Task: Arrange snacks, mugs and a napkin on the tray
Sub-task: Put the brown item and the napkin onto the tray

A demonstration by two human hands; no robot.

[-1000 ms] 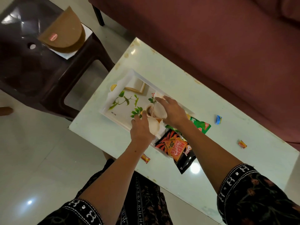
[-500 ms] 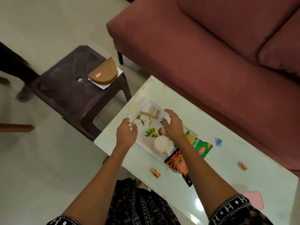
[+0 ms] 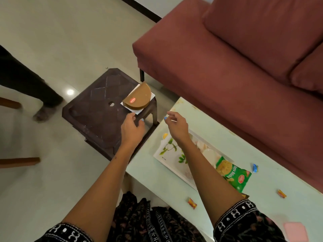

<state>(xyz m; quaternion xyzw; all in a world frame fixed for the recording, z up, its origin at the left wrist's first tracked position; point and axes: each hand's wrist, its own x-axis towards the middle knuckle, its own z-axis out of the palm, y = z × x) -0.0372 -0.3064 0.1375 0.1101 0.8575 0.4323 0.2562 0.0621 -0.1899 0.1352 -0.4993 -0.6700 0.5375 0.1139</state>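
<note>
The white tray with a green leaf print lies on the pale table. White mugs stand in it, partly hidden by my right forearm. A green snack packet lies at the tray's right end. A brown half-round napkin holder rests on white napkins on the dark stool. My left hand hovers over the stool's near corner, just short of the napkins, fingers relaxed and holding nothing. Above the table's left corner my right hand is also held out with loose fingers, holding nothing.
A maroon sofa runs behind the table. Small wrapped candies lie on the table: a blue candy, an orange candy and a red candy. A pink object sits at the lower right. Another person's leg stands on the floor at left.
Both hands have left the tray and moved up and left toward the stool. The view has swung toward the stool and the napkins.
</note>
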